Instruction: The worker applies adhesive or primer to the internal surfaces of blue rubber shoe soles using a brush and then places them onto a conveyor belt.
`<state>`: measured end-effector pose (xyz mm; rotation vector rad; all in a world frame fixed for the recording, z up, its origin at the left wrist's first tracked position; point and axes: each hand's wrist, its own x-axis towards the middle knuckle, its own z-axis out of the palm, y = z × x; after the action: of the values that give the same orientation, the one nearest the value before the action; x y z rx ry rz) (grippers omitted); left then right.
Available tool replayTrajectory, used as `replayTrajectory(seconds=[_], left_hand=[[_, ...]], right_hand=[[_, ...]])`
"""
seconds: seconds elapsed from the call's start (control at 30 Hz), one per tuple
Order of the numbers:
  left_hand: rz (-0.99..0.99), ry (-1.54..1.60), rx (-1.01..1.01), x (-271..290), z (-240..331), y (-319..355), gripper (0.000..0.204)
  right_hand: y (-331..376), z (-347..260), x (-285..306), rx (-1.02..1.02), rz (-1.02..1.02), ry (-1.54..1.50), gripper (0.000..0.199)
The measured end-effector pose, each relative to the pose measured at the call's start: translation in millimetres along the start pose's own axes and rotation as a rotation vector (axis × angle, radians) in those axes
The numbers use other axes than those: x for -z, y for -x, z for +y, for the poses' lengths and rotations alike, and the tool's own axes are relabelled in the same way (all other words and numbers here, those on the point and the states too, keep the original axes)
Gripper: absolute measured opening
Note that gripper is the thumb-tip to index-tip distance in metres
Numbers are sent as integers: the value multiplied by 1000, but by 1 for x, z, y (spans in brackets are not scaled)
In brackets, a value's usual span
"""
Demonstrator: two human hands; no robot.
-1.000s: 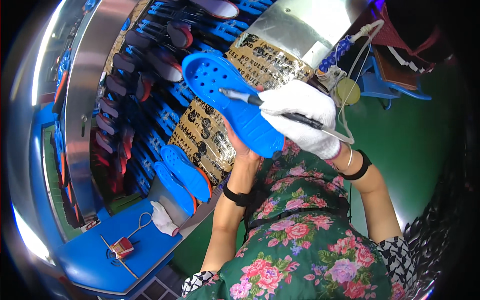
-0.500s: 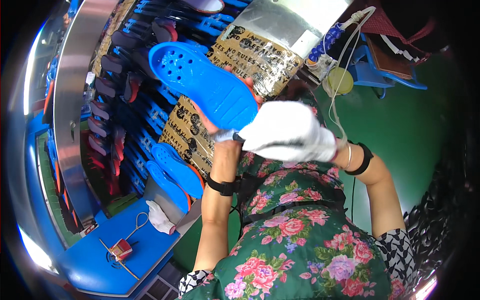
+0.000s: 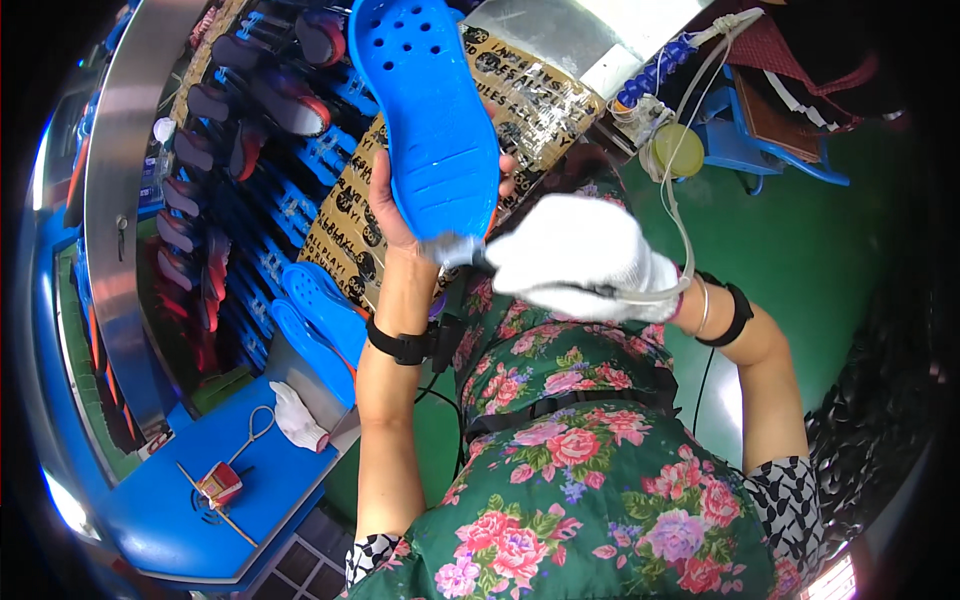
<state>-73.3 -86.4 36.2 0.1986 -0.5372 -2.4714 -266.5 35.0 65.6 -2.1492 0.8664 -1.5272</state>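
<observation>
Above my left hand (image 3: 400,205) stands the blue sole (image 3: 425,110), gripped at its heel; my gloved right hand (image 3: 575,260), clenched on something hidden, touches that heel. I'd steady the sole, working gently.

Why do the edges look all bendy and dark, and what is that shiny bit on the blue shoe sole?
Head view: the fisheye lens bends the steel panel and blackens the corners; the blue sole in the left hand shows small white glare spots; the gloved right hand looks washed out, nearly detail-free.
</observation>
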Motion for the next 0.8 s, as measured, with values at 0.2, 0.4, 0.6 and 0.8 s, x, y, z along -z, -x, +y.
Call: replayTrajectory(seconds=[0.2,0.4,0.6,0.8], left_hand=[[101,-130,43,-14,7,5,109],[-29,-211,241,-2,21,-7,107],[78,-338,242,-10,37,5,106],[4,-25,202,2,21,-7,100]], right_hand=[[0,6,2,-308,154,-280,17],[15,-4,10,5,-92,-102,27],[2,6,7,-30,-19,-87,23],[-3,0,23,-356,173,-439,13]])
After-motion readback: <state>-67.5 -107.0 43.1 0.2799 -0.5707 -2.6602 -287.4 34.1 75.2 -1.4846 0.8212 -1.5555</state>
